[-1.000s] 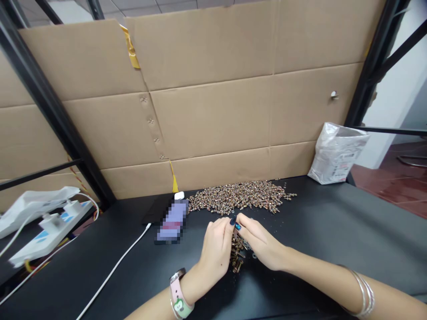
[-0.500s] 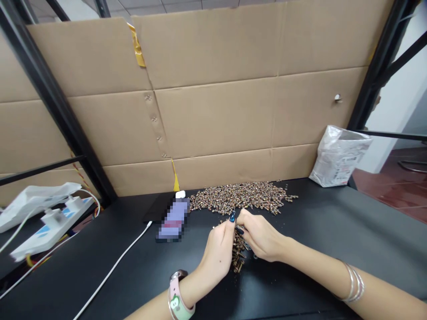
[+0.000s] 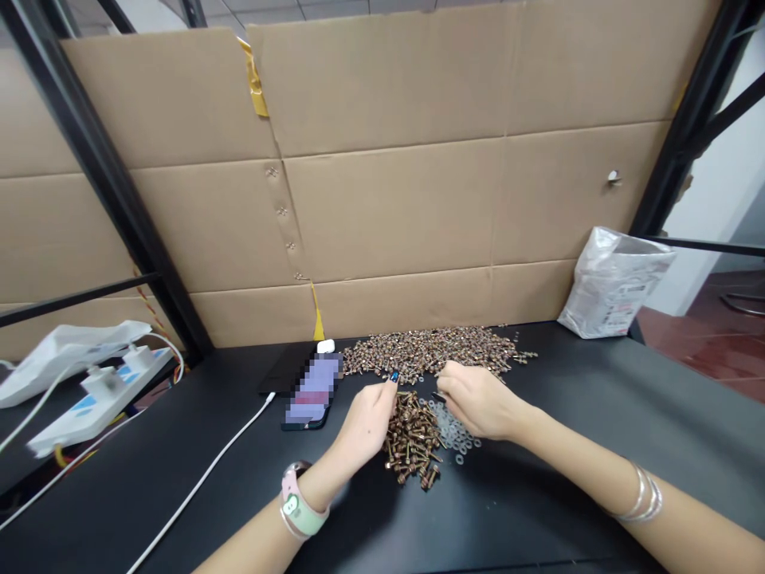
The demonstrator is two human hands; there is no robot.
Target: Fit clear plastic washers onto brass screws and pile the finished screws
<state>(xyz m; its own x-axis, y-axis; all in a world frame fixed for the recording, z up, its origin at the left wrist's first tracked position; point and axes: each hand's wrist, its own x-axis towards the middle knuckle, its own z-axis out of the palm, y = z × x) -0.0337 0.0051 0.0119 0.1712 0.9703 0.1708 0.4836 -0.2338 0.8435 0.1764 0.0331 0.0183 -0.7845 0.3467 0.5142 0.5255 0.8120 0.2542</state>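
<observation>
Screws lie in two lots on the matte black tabletop (image 3: 598,446), as seen from the head camera. A long heap of small bronze-coloured metal screws (image 3: 430,352) runs along the foot of the brown cardboard back wall (image 3: 388,207). A smaller pile of the same screws (image 3: 412,438) sits nearer the person, with a scatter of tiny clear ring washers (image 3: 453,428) touching its right side.

The left hand (image 3: 366,418) rests at the small pile's left edge, thumb and forefinger closed in a pinch. The right hand (image 3: 478,399) is above the washers, fingers curled with the tips drawn together. Whether either pinch holds a piece is too small to tell.

Each screw looks hard, light and inclined to roll, so a fingertip pinch on the shank just under the head should hold it best. The washers look thin, flat and slippery, probably easier slid or lifted by a fingernail than grabbed.

A blurred dark phone (image 3: 314,392) with a white cable (image 3: 203,478) lies just left of the hands. A crumpled grey plastic bag (image 3: 615,283) stands well apart at the far right.
</observation>
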